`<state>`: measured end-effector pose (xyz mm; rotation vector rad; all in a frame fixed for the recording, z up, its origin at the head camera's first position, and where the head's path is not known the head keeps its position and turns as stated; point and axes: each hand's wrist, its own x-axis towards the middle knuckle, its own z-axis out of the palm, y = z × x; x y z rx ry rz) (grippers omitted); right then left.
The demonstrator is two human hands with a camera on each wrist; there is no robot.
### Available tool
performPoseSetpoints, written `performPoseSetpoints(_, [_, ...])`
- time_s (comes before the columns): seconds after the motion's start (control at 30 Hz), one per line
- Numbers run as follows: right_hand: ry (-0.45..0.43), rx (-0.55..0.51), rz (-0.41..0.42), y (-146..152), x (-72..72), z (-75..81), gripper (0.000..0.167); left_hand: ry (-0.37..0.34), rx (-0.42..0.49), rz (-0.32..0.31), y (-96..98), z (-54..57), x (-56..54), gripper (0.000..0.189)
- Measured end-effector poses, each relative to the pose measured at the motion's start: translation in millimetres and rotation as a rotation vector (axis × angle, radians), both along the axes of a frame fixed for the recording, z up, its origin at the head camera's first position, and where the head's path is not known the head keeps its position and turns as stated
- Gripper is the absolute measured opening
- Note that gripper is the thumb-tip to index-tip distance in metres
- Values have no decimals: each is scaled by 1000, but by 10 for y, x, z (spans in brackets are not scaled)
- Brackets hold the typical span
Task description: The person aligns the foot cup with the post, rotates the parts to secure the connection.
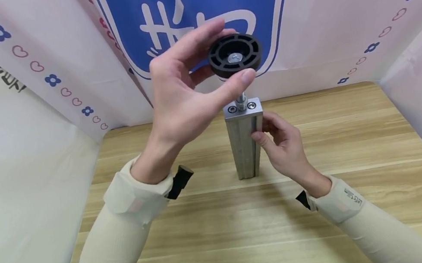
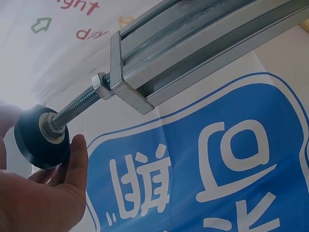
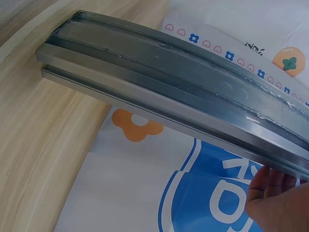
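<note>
Silver grooved metal profile (image 1: 244, 145): upright, end plate (image 2: 133, 94) on top, screws (image 1: 251, 105) at 9 and 3 o'clock of threaded rod (image 2: 75, 106). Rod carries round black foot (image 1: 234, 48), at profile's 12 o'clock.

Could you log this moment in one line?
left hand: holds black disc; right hand: grips metal post; post: upright; disc: on threaded rod
</note>
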<state>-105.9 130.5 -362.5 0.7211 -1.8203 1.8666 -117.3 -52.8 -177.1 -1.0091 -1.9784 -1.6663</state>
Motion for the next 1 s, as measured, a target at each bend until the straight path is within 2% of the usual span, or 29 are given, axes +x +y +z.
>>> performPoseSetpoints(0.27, [3, -4, 3, -3, 0, -3, 62, -49, 37, -16, 23, -29, -14, 62])
performPoseSetpoints(0.5, [3, 4, 3, -1, 2, 2, 60, -49, 74, -44, 41, -55, -19, 60])
performPoseSetpoints(0.63, [3, 7, 2, 1, -1, 0, 61, -80, 119, -75, 55, -73, -21, 62])
performPoseSetpoints(0.9, [0, -3, 2, -5, -5, 0, 63, -175, 179, -77, 63, -79, 1, 62])
performPoseSetpoints(1.0, [-3, -1, 3, -6, -2, -3, 62, -189, 201, -89, 65, -82, 2, 62])
